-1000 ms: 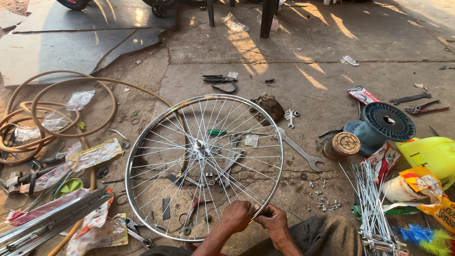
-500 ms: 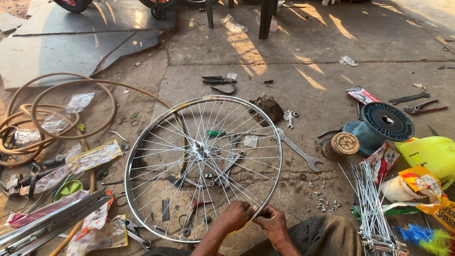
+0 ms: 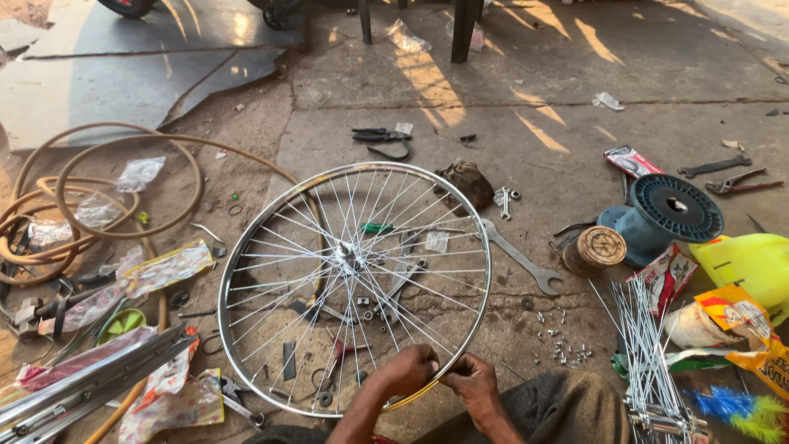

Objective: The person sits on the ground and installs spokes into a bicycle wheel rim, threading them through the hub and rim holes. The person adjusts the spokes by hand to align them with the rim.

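Spoke work at the near rim of the bicycle wheel (image 3: 355, 288) looks to be the step in hand: the left hand (image 3: 407, 372) curls its fingers closed over the rim, while the right hand (image 3: 470, 385) pinches shut beside it, on what I cannot tell. Continuing calls for fine fingertip control. Shiny and silver, the wheel lies flat on the ground, with loose spokes (image 3: 645, 345) and a spanner (image 3: 519, 256) to its right.

The left hand (image 3: 405, 370) covers the near section of the wheel rim (image 3: 246, 247); whatever its fingers pinch is hidden. Both forearms are cut by the bottom edge. The small nipples (image 3: 563, 353) on the floor are too small to resolve.
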`<state>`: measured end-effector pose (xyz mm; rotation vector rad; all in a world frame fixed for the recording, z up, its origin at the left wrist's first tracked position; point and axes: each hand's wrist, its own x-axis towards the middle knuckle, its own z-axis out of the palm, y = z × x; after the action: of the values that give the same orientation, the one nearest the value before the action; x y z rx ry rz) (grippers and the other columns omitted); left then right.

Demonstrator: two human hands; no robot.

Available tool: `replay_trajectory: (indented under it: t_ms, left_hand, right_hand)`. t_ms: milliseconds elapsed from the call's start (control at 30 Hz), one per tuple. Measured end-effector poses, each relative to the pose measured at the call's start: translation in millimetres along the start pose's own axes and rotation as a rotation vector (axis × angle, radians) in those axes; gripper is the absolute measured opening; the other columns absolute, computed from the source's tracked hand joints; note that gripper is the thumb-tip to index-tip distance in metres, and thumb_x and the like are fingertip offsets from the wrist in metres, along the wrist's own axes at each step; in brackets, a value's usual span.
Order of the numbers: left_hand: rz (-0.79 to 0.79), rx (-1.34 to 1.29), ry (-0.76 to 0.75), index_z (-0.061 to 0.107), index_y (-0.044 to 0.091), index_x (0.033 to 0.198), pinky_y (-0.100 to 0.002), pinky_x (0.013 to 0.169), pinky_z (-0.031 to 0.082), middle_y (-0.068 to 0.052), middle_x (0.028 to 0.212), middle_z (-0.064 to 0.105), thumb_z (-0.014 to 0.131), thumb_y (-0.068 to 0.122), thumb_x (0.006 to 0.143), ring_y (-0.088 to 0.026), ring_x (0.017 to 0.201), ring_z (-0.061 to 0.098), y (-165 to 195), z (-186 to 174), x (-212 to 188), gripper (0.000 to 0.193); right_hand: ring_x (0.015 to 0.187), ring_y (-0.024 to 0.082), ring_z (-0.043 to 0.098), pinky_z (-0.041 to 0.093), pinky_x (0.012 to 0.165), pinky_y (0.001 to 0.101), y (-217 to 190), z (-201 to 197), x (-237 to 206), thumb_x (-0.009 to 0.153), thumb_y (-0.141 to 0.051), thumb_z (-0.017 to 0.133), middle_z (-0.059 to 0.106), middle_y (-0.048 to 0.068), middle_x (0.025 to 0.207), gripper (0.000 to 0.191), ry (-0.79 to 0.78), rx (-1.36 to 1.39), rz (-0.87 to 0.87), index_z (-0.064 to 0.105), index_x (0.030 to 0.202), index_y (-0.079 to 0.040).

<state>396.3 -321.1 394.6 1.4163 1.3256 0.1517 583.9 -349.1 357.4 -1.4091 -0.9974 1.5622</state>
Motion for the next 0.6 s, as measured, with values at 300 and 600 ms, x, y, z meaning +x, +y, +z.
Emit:
replay_trajectory:
  t_ms: [300, 600]
  left_hand:
    - [-0.034, 0.161, 0.128, 0.064, 0.007, 0.089, -0.032, 0.057, 0.039, -0.003, 0.073, 0.05, 0.048, 0.044, 0.111, -0.015, 0.06, 0.04, 12, 8, -15, 0.046]
    - [0.186, 0.42, 0.362, 0.058, 0.013, 0.141, -0.034, 0.052, 0.043, -0.004, 0.067, 0.057, 0.06, 0.03, 0.103, -0.015, 0.055, 0.044, 21, -3, -34, 0.042]
  right_hand:
    - [0.059, 0.012, 0.053, 0.047, 0.057, 0.03, -2, 5, -3, 0.076, -0.002, 0.084, 0.066, 0.005, 0.071, 0.016, -0.027, -0.005, 0.001, 0.072, 0.087, -0.001]
    - [0.064, 0.01, 0.061, 0.051, 0.06, 0.0259, -1, 18, -14, 0.078, -0.004, 0.082, 0.07, 0.003, 0.076, 0.016, -0.01, -0.039, 0.144, 0.071, 0.09, -0.003]
